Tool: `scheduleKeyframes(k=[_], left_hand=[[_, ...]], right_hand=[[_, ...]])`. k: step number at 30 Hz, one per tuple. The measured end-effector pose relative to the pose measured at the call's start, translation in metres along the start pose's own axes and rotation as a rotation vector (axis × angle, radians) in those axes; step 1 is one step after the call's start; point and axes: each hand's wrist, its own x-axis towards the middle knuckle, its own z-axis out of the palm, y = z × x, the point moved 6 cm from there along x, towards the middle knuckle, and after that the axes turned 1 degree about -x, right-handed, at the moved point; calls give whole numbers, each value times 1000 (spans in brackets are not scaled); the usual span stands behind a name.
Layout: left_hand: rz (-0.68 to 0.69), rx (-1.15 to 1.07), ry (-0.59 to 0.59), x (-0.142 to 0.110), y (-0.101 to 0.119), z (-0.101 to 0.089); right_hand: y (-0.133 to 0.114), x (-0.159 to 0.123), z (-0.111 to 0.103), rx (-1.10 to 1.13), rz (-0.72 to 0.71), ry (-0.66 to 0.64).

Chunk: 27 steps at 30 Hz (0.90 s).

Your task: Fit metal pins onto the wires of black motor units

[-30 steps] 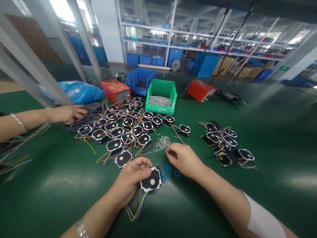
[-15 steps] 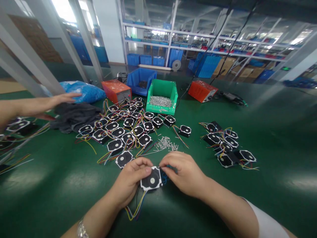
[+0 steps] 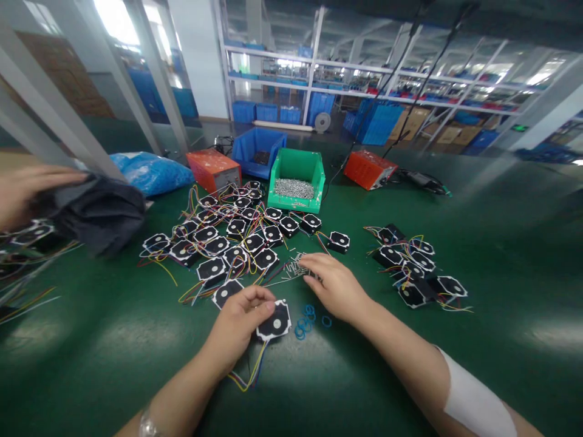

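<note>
My left hand [image 3: 246, 312] is closed around the edge of a small square motor [image 3: 276, 321], black with white corners and a pale round centre. Yellow, white and blue wires hang from its near side. My right hand [image 3: 337, 285] reaches over a small pile of loose screws [image 3: 294, 267]; its fingers are bent, with a gap between thumb and forefinger, and part of the pile is hidden under them. Several thin blue rings [image 3: 306, 321] lie on the green table between my hands, and a single blue ring [image 3: 327, 321] sits apart.
Many similar wired motors [image 3: 237, 227] spread across the left middle; a smaller group [image 3: 412, 264] lies right. Behind stand a green bin [image 3: 296, 203] of screws, a blue bin [image 3: 255, 142] and two orange boxes [image 3: 370, 170]. Another person's hand [image 3: 31, 188] grips dark cloth [image 3: 100, 212].
My right hand has left the motor's corner and moved forward to the screws, uncovering the blue rings. The other person's hand has lifted the dark cloth and pulled it left.
</note>
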Motion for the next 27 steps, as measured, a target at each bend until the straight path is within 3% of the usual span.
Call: scheduleKeyframes(k=[4,7,11,16,19,23,27], left_hand=[[132,333,26,0,4,0],[207,511,84,0,5,-3],[245,642,138,0,5,-7],[378,748,185,-3,14,-5],[466,751,145,-9,17,1],[469,788,51,-12,8,8],[476,842,37,-8,2,10]], right_hand=[[17,21,27,-174,52,-63],[10,34,48,-217,38,-83],[1,40,58,-318,31,-26],[6,27,53,-371,-42,-15],[16,9,45,-357,-49,-2],[27,-14,33,-327,-29,10],[35,-22,21,-297,-10,5]])
